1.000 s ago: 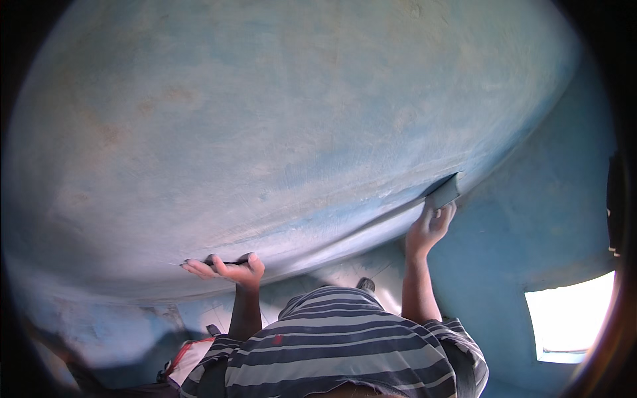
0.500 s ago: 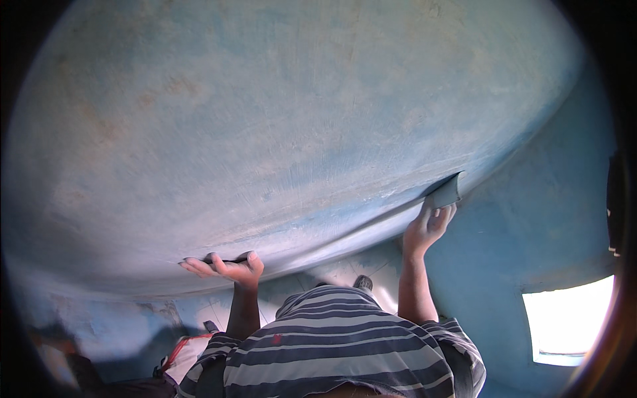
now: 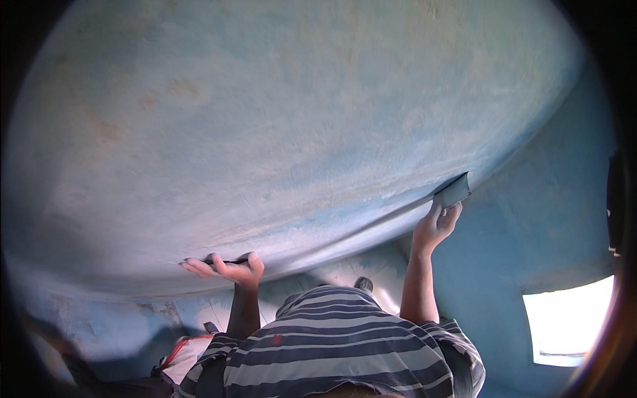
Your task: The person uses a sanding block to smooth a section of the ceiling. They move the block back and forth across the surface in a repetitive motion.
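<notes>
In front of me a wall (image 3: 285, 132) of patchy pale blue, with whitish and brownish areas, fills most of the view. My right hand (image 3: 436, 227), dusty at the fingers, is raised at the right and closed on a small grey piece of sandpaper (image 3: 454, 192). The sheet lies against the wall near its right corner and its outer part bends slightly away. Lower at the left, my left hand (image 3: 229, 266) rests on the wall with fingers stretched and apart, holding nothing that I can see.
A blue side wall (image 3: 491, 245) meets the front wall at the right, with a bright window opening (image 3: 570, 318) low in it. Pale floor tiles (image 3: 381, 268) show below. A white and red bag (image 3: 188, 358) lies at lower left, beside dark shapes I cannot make out.
My right hand has slid the sandpaper slightly to the right along the wall. My left hand has stayed in place. A dark shape at the lower left edge has shifted.
</notes>
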